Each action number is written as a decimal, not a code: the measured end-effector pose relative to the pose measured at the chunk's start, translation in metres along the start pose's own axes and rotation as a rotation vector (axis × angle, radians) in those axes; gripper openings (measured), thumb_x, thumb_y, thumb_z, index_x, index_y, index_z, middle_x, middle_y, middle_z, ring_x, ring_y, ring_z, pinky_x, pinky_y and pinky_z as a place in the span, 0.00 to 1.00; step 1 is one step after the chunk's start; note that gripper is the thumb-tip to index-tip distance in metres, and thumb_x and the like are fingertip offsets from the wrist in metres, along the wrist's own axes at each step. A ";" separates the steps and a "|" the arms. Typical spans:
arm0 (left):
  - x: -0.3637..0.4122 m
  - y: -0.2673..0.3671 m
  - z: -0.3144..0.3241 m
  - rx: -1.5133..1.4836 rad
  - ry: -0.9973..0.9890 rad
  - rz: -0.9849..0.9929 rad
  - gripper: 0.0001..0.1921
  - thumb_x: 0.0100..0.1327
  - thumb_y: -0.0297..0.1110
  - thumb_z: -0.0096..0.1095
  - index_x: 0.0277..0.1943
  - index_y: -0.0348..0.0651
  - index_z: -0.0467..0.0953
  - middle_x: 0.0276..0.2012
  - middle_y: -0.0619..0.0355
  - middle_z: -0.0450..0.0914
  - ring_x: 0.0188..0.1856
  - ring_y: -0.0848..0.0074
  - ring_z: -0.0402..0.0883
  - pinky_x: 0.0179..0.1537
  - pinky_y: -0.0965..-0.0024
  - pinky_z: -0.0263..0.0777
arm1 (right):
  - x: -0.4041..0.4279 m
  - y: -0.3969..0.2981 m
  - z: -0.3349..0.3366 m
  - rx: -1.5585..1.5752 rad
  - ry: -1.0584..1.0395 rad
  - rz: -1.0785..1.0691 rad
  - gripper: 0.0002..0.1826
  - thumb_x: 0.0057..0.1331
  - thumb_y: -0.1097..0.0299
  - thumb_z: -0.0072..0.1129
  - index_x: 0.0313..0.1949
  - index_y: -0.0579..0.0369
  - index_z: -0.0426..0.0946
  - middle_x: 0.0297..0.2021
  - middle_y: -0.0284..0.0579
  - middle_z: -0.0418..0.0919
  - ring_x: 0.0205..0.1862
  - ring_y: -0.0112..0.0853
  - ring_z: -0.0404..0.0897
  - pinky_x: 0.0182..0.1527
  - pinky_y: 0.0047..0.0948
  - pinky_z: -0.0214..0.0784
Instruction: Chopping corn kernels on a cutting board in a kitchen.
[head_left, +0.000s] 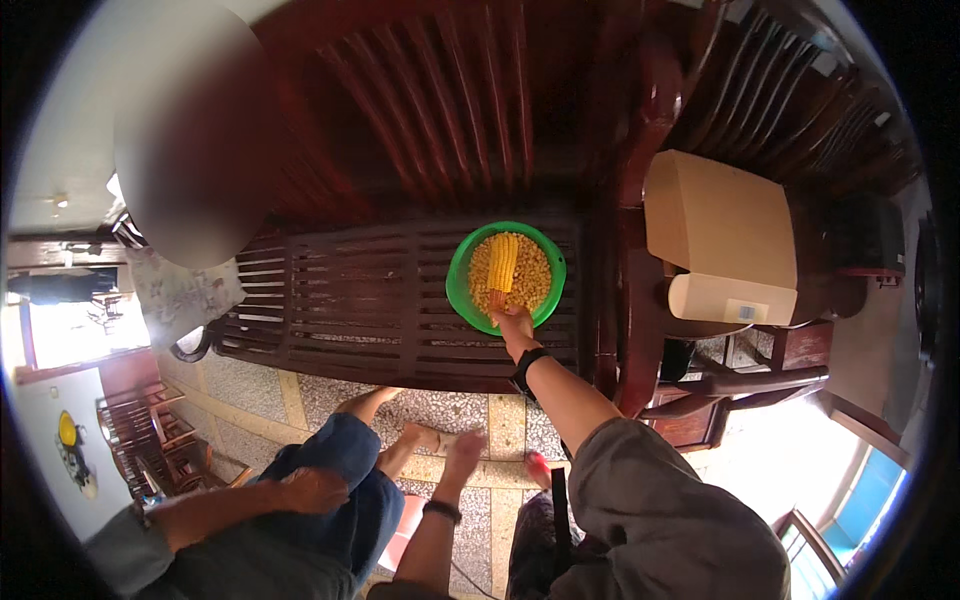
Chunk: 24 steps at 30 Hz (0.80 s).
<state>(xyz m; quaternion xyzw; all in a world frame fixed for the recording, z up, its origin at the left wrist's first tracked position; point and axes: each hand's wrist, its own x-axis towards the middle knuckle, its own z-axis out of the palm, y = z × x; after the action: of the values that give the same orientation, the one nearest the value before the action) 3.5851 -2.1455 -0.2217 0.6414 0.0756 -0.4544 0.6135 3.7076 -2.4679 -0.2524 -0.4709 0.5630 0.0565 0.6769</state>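
Note:
My right hand (514, 328) grips the lower end of a corn cob (503, 262) over a green plastic bowl (452, 289). Yellow kernels cover most of the cob; the end near my fingers looks stripped and reddish. Loose corn kernels (534, 276) fill much of the bowl, and the cob is above them. The bowl rests on the slatted seat of a dark wooden bench (352, 300). Lower down, my left hand (466, 454) is raised over the floor in front of the bench, away from the bowl. Blur hides how its fingers are set.
On my left sits another person in blue denim (341, 457), with a hand (315, 491) near the knee. Right of the bench's armrest (634, 300), an open cardboard box (739, 225) lies on a dark surface. A floral cloth (187, 289) hangs by the bench's far left end.

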 end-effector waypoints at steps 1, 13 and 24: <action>0.043 0.012 0.007 0.372 0.085 0.068 0.14 0.68 0.30 0.63 0.54 0.36 0.77 0.41 0.56 0.84 0.40 0.73 0.82 0.40 0.73 0.75 | 0.011 0.004 0.004 -0.055 0.039 -0.071 0.14 0.67 0.61 0.65 0.42 0.61 0.79 0.29 0.47 0.81 0.30 0.38 0.80 0.31 0.40 0.69; 0.269 0.065 0.080 -0.499 -0.048 -0.240 0.15 0.68 0.31 0.63 0.55 0.38 0.73 0.46 0.59 0.81 0.45 0.71 0.83 0.49 0.68 0.79 | 0.044 -0.009 -0.021 0.276 -0.193 -0.087 0.15 0.65 0.58 0.60 0.35 0.59 0.76 0.24 0.37 0.73 0.20 0.25 0.70 0.25 0.26 0.62; 0.282 0.055 0.060 -0.389 0.113 -0.246 0.09 0.65 0.20 0.57 0.47 0.39 0.74 0.41 0.57 0.77 0.39 0.71 0.79 0.32 0.67 0.72 | -0.152 -0.094 -0.166 0.512 0.094 -0.410 0.19 0.71 0.72 0.59 0.60 0.59 0.72 0.38 0.25 0.75 0.35 0.14 0.69 0.35 0.17 0.63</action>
<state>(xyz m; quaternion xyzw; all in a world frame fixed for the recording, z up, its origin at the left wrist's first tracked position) 3.7540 -2.3395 -0.3623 0.5216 0.2736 -0.4662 0.6601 3.5920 -2.5667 -0.0616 -0.3911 0.4830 -0.2461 0.7438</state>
